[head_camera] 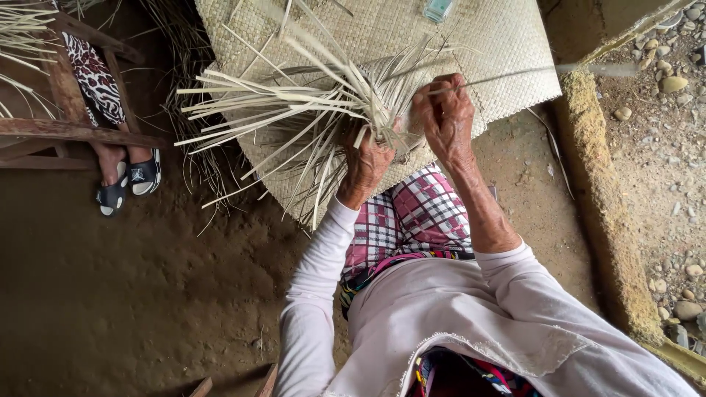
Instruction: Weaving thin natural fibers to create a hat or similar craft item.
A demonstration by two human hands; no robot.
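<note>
- Left hand [365,163] closed around the gathered base of a bundle of pale dried leaf strips [294,110], loose ends fanning out to the left.
- Right hand [445,110] fisted, fingers pinching one long thin strip [515,73] stretched to the right.
- Bundle held above a flat woven straw-coloured mat [500,44] on the brown dirt floor [132,294].
- At far left, another person's feet in black sandals [129,184], beside a wooden bench [66,129].

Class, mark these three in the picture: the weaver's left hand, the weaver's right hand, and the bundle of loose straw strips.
left hand [365,163], head view, on the back of the hand.
right hand [446,117], head view, on the knuckles gripping a strip.
bundle of loose straw strips [294,103], head view, on the fanned-out strips left of the hands.
</note>
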